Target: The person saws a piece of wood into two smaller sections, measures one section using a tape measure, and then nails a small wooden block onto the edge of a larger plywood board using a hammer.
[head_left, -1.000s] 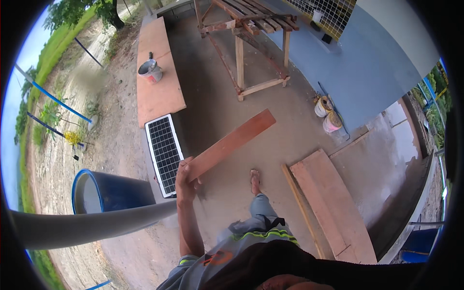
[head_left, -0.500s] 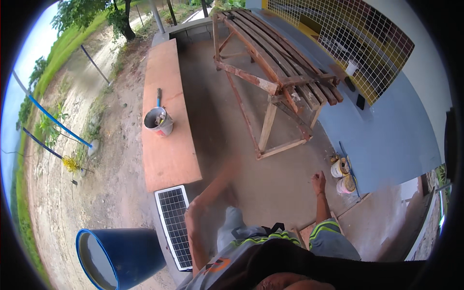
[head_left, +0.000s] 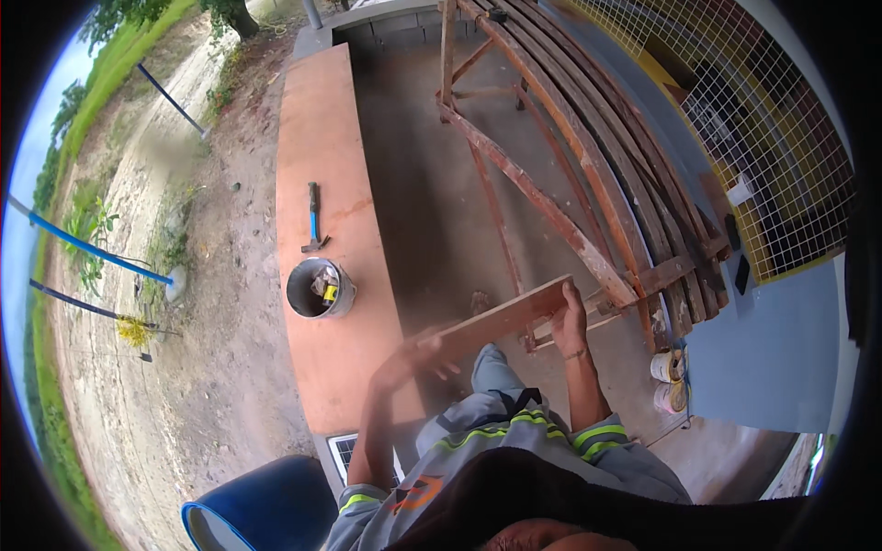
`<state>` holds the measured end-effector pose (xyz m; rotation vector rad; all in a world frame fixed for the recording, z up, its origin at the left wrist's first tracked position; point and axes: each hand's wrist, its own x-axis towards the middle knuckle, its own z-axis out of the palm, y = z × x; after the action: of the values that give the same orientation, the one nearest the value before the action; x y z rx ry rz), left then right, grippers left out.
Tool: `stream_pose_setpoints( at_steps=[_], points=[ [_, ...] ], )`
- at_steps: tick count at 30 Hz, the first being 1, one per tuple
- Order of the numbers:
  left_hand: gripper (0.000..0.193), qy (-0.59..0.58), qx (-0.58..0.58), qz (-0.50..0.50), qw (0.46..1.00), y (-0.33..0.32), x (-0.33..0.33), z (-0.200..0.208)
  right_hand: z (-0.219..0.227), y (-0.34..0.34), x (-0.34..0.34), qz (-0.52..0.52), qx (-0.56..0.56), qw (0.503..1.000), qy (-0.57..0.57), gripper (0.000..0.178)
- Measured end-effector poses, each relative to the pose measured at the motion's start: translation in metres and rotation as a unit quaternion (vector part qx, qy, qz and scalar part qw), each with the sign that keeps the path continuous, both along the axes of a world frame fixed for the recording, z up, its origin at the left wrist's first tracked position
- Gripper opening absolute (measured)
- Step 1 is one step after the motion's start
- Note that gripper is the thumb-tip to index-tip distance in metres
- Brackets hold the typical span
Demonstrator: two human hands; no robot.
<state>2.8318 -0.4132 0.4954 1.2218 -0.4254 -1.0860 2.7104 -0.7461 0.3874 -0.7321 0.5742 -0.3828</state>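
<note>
A short, flat wooden board (head_left: pixel 501 321) with a reddish-brown face is held across in front of my body, its right end a little higher. My right hand (head_left: pixel 571 317) grips that right end, thumb over the upper edge. At the other end, my left hand (head_left: pixel 413 360) is closed on the board, blurred, with some fingers showing below it. Ahead and to the right stands a wooden trestle frame (head_left: pixel 560 230) carrying several long brown planks (head_left: pixel 611 156).
On the plywood-topped ledge (head_left: pixel 322 110) at left stand a metal bucket (head_left: pixel 344 298) with small items and a blue-handled hammer (head_left: pixel 314 216). A solar panel (head_left: pixel 343 452) and a blue barrel (head_left: pixel 276 505) are near left. Two paint cans (head_left: pixel 666 367) stand by the grey-blue counter (head_left: pixel 763 367).
The board has come up into both hands. My left hand was down and blurred by the ledge, my right hand empty. The view has moved closer to the trestle and bucket.
</note>
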Motion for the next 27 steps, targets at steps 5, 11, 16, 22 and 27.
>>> stream_pose_setpoints(
  at_steps=[5, 11, 16, 22, 27],
  points=[
    [0.062, 0.084, -0.077, -0.086, 0.99, -0.041, 0.132, -0.019, 0.017, -0.051, 0.161, -0.002, -0.016, 0.997, -0.079, 0.04],
    [0.049, 0.078, 0.016, 0.031, 0.996, -0.056, 0.286, -0.038, 0.112, -0.028, 0.456, 0.311, -0.172, 0.926, -0.127, 0.048],
    [0.049, 0.056, 0.062, 0.145, 0.986, -0.089, 0.422, -0.046, 0.11, -0.035, 0.638, 0.243, -0.36, 0.891, -0.133, 0.041],
    [0.05, -0.089, 0.166, 0.294, 0.937, -0.125, 0.6, -0.074, 0.037, -0.175, 0.735, 0.121, -0.436, 0.886, 0.1, 0.028],
    [0.06, -0.197, 0.188, 0.191, 0.943, -0.185, 0.789, -0.053, 0.054, -0.275, 0.796, -0.158, -0.473, 0.859, 0.114, 0.032]
  ],
)
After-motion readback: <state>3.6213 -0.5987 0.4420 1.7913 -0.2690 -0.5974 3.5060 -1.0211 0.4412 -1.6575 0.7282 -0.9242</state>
